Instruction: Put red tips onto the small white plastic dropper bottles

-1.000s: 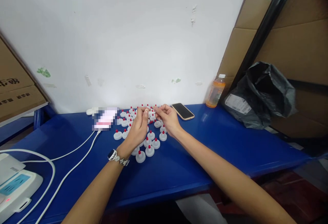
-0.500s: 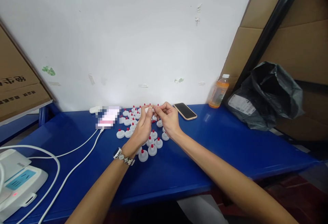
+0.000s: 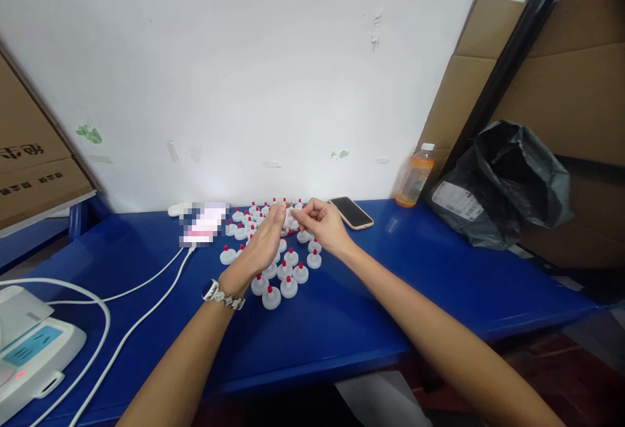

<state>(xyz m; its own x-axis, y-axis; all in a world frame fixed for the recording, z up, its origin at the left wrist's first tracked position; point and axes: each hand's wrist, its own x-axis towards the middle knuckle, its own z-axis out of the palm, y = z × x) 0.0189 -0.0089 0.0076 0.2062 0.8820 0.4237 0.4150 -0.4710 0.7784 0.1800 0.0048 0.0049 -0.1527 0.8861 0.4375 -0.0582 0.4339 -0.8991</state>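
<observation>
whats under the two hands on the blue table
White caps with red tips stand clustered on the blue table, showing around the left hand and right hand. The hands cover the cluster's middle; whether they hold a cap cannot be told.

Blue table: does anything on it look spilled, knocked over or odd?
Nothing spilled or tipped. The caps stand red tips up, and the bottle is upright and closed. Only the wall behind looks rough, with tape scraps and chipped spots.
</observation>
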